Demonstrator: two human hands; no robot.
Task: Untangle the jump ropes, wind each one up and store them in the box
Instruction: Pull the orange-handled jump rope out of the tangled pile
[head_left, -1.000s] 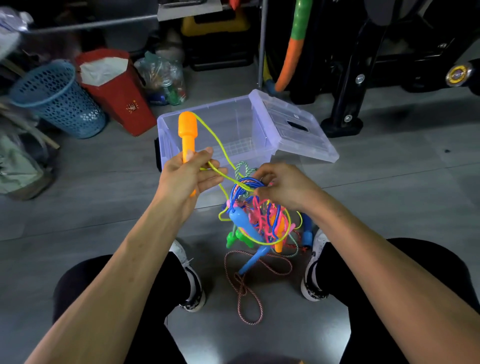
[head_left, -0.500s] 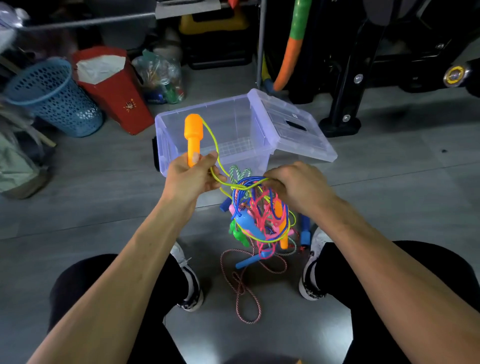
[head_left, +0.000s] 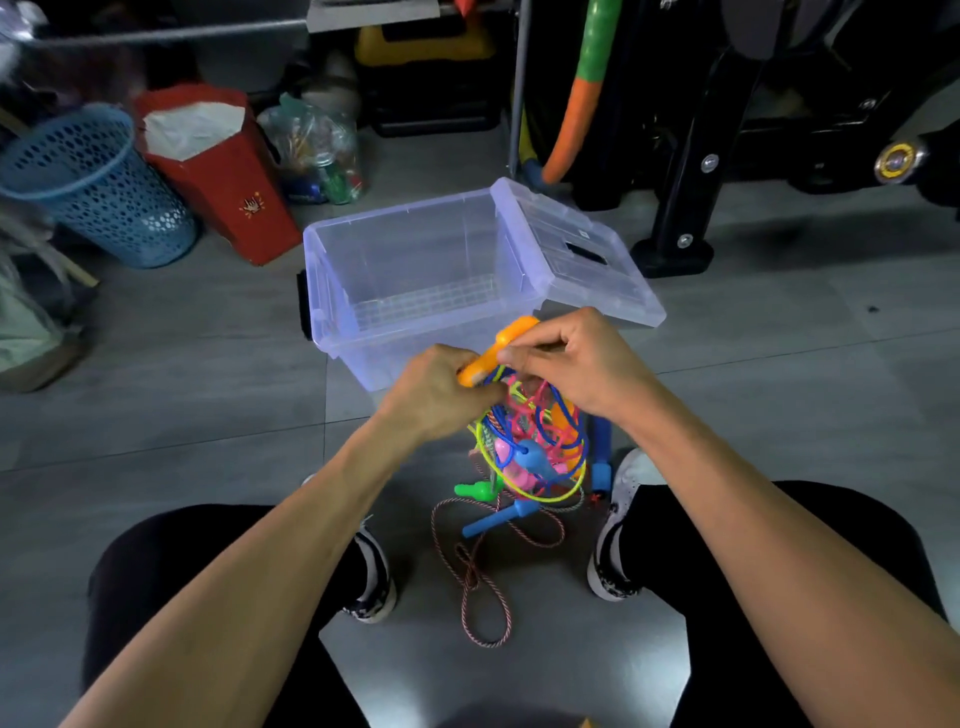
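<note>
A tangle of jump ropes (head_left: 530, 447) in yellow, blue, pink and green hangs between my hands, above the floor between my feet. My left hand (head_left: 436, 395) grips the lower end of an orange handle (head_left: 511, 338), which now lies tilted toward the right. My right hand (head_left: 576, 364) pinches cords at the top of the tangle, its fingertips against that handle. A red-and-white braided rope (head_left: 475, 577) trails onto the floor. Just beyond my hands stands the clear plastic box (head_left: 332, 291), open and with nothing inside, its lid (head_left: 576, 244) leaning off the right side.
A blue mesh basket (head_left: 98, 192), a red paper bag (head_left: 223, 176) and a plastic bag of items (head_left: 317, 150) stand at the back left. Black equipment legs (head_left: 685, 171) and an orange-green foam tube (head_left: 582, 93) rise behind the box. My shoes (head_left: 615, 535) flank the ropes.
My left hand has come down and to the right, tipping the orange handle from upright to slanted. Both hands have met at the top of the tangle.
</note>
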